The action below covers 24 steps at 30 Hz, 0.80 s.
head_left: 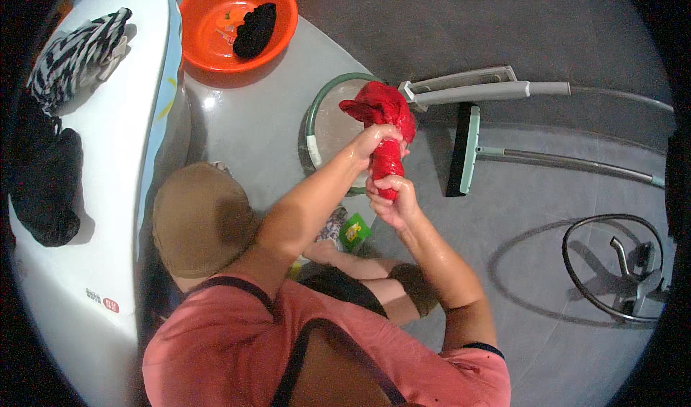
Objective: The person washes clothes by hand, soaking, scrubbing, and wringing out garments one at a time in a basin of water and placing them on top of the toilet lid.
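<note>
Cloth (386, 110), red, wet, half rope-like

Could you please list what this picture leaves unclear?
In the head view:
Gripped parts of the red cloth: under the left hand and right hand.
Part of the green-rimmed basin: behind the red cloth.
End of the squeegee pole: cut off by the dark edge.

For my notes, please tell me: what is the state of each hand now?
Left hand: closed around the red cloth.
Right hand: closed on the same cloth, lower in the picture.
</note>
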Tool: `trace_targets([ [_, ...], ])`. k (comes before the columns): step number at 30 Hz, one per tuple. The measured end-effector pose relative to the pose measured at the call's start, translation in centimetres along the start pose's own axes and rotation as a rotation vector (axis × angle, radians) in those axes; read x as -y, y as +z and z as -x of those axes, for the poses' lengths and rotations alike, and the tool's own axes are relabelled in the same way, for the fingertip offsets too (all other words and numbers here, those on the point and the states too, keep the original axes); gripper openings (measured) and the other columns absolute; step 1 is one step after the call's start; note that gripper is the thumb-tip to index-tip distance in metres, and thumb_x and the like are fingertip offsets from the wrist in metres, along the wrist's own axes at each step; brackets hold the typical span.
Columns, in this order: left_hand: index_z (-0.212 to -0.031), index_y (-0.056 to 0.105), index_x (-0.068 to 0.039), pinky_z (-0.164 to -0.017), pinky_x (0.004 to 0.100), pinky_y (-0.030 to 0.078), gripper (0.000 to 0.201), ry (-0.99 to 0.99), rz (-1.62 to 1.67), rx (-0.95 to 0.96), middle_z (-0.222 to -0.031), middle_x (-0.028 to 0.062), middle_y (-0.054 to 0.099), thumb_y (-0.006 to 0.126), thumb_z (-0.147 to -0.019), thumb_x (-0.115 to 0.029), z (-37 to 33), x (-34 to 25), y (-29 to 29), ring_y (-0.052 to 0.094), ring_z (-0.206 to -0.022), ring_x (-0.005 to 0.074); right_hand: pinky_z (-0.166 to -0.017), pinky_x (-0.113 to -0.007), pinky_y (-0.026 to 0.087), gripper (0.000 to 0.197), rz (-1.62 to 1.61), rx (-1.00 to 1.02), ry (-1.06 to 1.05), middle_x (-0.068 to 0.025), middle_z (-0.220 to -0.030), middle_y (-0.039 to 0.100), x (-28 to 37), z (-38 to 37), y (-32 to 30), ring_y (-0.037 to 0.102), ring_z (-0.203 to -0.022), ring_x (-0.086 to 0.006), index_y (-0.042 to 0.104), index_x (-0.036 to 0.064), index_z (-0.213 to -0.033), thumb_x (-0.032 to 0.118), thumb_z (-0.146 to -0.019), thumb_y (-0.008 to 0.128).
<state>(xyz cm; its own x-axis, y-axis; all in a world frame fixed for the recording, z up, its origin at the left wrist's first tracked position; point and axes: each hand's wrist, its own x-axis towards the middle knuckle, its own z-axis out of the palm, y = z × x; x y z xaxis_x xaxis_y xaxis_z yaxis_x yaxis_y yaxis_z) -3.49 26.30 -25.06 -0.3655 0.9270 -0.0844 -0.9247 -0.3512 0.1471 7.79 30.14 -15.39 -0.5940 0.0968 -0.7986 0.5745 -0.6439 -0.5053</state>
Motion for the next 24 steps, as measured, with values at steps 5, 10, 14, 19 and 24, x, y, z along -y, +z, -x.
trace_targets([
  [5,-0.081,0.056,-0.001,-0.078,0.0344,0.049,0.019,-0.057,0.028,0.162,-0.063,0.0102,0.056,0.057,-0.075,-0.018,-0.7,-0.3,-0.1,0.057,-0.062,0.0211,-0.035,-0.019,0.025,0.026,-0.296,0.22,0.033,-0.0025,-0.066,0.041,-0.7,-0.4,2.1,0.032,-0.04,-0.0067,0.045,0.0055,-0.095,0.01,-0.07,0.052],
  [10,-0.077,0.056,-0.002,-0.073,0.0318,0.05,0.015,-0.038,0.153,0.194,-0.067,0.0095,0.056,0.056,-0.076,-0.017,-1.0,1.5,-0.6,0.056,-0.065,0.0191,-0.035,-0.019,0.027,0.028,-0.411,0.317,0.029,-0.0033,-0.067,0.042,-1.5,-0.6,0.6,0.036,-0.042,-0.0076,0.044,0.004,-0.097,0.023,-0.078,0.054],
  [14,-0.094,0.056,-0.001,-0.06,0.0233,0.049,0.024,-0.287,0.324,-0.051,-0.072,0.0032,0.057,0.062,-0.078,-0.018,0.1,2.0,1.0,0.057,-0.062,0.0139,-0.037,-0.019,0.034,0.073,-0.444,0.286,-0.046,-0.0114,-0.08,0.054,-3.1,0.2,-3.4,0.045,-0.047,-0.0155,0.046,0.0015,-0.111,0.068,-0.081,0.048],
  [19,-0.091,0.053,-0.005,-0.061,0.0228,0.049,0.016,-0.282,0.648,-0.205,-0.074,0.0027,0.056,0.062,-0.081,-0.014,2.5,4.4,5.3,0.058,-0.067,0.0117,-0.045,-0.026,0.043,0.079,-0.869,0.428,-0.225,-0.0179,-0.094,0.058,-10.1,-5.9,-7.8,0.055,-0.06,-0.0222,0.046,0.0041,-0.12,0.068,-0.073,0.045],
  [24,-0.092,0.05,-0.004,-0.065,0.0229,0.049,0.024,-0.309,0.959,-0.03,-0.078,0.0032,0.054,0.065,-0.082,-0.021,6.3,6.7,5.4,0.057,-0.067,0.0132,-0.054,-0.029,0.046,0.058,-0.917,0.531,-0.429,-0.0135,-0.091,0.059,-10.5,-8.8,-9.6,0.057,-0.066,-0.0224,0.049,0.0044,-0.116,0.048,-0.077,0.053],
])
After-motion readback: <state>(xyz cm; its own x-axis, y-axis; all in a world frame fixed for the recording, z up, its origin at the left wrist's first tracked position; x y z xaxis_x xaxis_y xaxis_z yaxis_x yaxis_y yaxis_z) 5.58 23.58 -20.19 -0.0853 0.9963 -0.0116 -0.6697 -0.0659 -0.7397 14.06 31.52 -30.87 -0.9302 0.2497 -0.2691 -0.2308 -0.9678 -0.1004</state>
